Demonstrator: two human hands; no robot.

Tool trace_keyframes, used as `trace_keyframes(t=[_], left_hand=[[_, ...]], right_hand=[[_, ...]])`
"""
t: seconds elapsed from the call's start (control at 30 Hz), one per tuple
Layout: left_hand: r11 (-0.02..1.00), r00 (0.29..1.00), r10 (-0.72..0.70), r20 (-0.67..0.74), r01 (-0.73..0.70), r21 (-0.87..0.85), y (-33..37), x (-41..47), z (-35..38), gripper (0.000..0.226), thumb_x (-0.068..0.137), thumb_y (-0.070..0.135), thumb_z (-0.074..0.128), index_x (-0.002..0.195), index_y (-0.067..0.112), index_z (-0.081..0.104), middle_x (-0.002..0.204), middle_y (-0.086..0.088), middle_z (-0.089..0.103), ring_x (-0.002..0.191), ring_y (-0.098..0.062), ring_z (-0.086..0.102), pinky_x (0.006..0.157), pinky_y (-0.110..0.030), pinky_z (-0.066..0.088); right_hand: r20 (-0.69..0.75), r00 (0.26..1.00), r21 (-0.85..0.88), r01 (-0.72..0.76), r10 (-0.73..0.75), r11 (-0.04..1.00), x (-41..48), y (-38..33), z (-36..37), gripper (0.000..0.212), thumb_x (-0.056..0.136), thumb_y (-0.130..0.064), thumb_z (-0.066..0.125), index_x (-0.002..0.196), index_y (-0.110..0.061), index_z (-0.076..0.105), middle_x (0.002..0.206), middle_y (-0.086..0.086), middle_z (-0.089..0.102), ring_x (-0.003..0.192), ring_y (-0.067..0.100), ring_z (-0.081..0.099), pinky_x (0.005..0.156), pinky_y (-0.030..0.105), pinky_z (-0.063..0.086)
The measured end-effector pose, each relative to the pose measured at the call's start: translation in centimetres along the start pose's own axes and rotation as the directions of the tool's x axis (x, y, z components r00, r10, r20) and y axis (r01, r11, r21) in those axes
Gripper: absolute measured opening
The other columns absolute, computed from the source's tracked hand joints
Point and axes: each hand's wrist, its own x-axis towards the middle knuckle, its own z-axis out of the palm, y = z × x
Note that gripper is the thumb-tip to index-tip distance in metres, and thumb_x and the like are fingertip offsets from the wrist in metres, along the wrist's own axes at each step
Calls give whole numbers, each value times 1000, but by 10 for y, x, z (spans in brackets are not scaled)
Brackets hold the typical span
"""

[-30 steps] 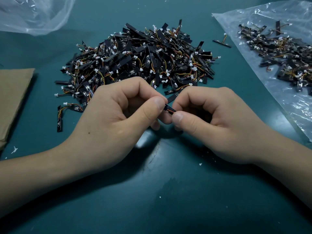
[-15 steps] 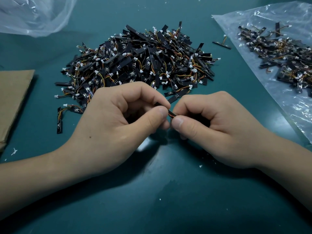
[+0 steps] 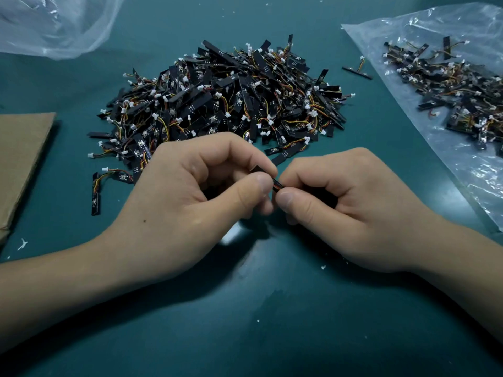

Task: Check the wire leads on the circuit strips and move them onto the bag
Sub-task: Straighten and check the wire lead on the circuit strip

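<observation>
One black circuit strip (image 3: 277,183) is pinched between both hands over the green table, most of it hidden by fingers. My left hand (image 3: 190,202) grips its left end between thumb and curled fingers. My right hand (image 3: 345,205) pinches its right end, where the wire leads sit, with thumb and forefinger. Behind the hands lies a big pile of black strips (image 3: 226,99) with coloured wires and white plugs. At the right a clear plastic bag (image 3: 462,170) lies flat with a smaller heap of strips (image 3: 449,80) on it.
A brown cardboard sheet (image 3: 19,161) lies at the left edge. Another crumpled clear bag (image 3: 54,23) sits at the back left. One stray strip (image 3: 356,72) lies between the pile and the right bag, and another stray strip (image 3: 95,194) is left of my left hand.
Both hands have stayed together on the same strip, shifting slightly toward me. The strip has turned a little between the fingertips.
</observation>
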Motion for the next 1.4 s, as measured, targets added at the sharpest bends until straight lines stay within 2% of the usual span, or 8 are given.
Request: trace_keyframes(t=[0.4, 0.57, 0.73, 0.9, 1.0, 1.23, 1.4], left_hand=[[1000, 1000, 7, 15, -7, 8, -4, 1, 0, 7, 92, 15, 66, 92, 21, 70, 73, 2, 74, 61, -12, 68, 60, -21, 54], [999, 1000, 11, 12, -11, 50, -3, 4, -2, 9, 93, 12, 65, 94, 19, 70, 73, 1, 74, 62, -14, 67, 61, -26, 56], [998, 1000, 12, 3, -12, 70, -2, 3, 0, 8, 94, 12, 64, 93, 19, 69, 73, -1, 73, 63, -15, 68, 61, -30, 57], [994, 998, -27, 49, 22, 107, 0, 4, 1, 7, 93, 13, 63, 92, 18, 68, 73, 3, 73, 64, -12, 69, 63, -26, 56], [988, 1000, -17, 20, 13, 154, 0, 2, 2, 4, 93, 17, 64, 92, 19, 68, 74, 6, 73, 67, -15, 70, 64, -35, 57], [990, 999, -32, 13, 30, 136, -1, 2, -2, 4, 92, 17, 65, 92, 18, 69, 75, 5, 74, 69, -17, 72, 63, -41, 55], [990, 1000, -22, -3, 22, 141, 1, 2, -1, 5, 92, 18, 64, 91, 20, 68, 74, 5, 74, 67, -20, 71, 61, -41, 54]], right_hand=[[12, 1000, -70, -24, 24, 997, 1, -2, 2, 18, 98, -35, 57, 85, -26, 67, 64, -10, 56, 63, 14, 53, 59, 39, 45], [-1, 1000, -74, -28, 28, 997, 2, -1, 2, 19, 98, -34, 57, 82, -28, 64, 63, -11, 54, 63, 13, 53, 59, 38, 44], [-29, 999, -62, -38, 36, 997, 1, -2, 3, 19, 97, -35, 58, 86, -23, 69, 64, -9, 58, 63, 15, 55, 59, 42, 47], [-37, 997, -96, -70, 66, 993, 1, -4, 3, 19, 95, -36, 59, 88, -25, 73, 65, -10, 60, 64, 12, 56, 60, 40, 48], [-65, 995, -135, -87, 78, 987, -1, -5, 4, 18, 93, -37, 59, 83, -26, 69, 64, -13, 57, 63, 12, 54, 60, 40, 48], [-98, 987, -295, -150, 126, 944, -1, -12, 12, 24, 96, -48, 48, 87, -30, 62, 68, -15, 54, 68, 12, 52, 62, 40, 48], [-116, 983, -264, -167, 141, 950, -4, -14, 13, 27, 96, -50, 46, 80, -31, 56, 65, -14, 51, 65, 11, 50, 59, 38, 44]])
